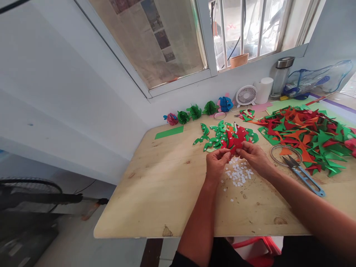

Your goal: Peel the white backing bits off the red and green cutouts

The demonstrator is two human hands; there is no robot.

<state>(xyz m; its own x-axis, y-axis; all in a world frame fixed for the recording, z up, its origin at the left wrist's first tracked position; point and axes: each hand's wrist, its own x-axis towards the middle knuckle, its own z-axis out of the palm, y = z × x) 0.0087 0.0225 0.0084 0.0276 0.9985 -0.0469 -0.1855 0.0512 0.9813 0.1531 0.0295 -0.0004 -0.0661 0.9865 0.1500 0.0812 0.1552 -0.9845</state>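
A red paper cutout [237, 144] is pinched between my two hands over the middle of the table. My left hand [217, 161] grips its near left edge, while the fingers of my right hand [254, 155] close on its right side. Just below them lie many small white squares [239, 173], scattered on the wood. Behind my hands, green paper cutouts [215, 140] with white squares on them are heaped with more red pieces. Blue-handled thread snips [304, 178] rest to the right of my right hand, touching a roll of tape [286, 154].
A large pile of green, red and orange paper scraps [308, 133] covers the table's right side. Along the wall stand folded paper figures [194, 112], a small white fan [246, 95], a white cylinder [264, 90] and a glass bottle [281, 79]. A green strip [169, 132] lies at the back left.
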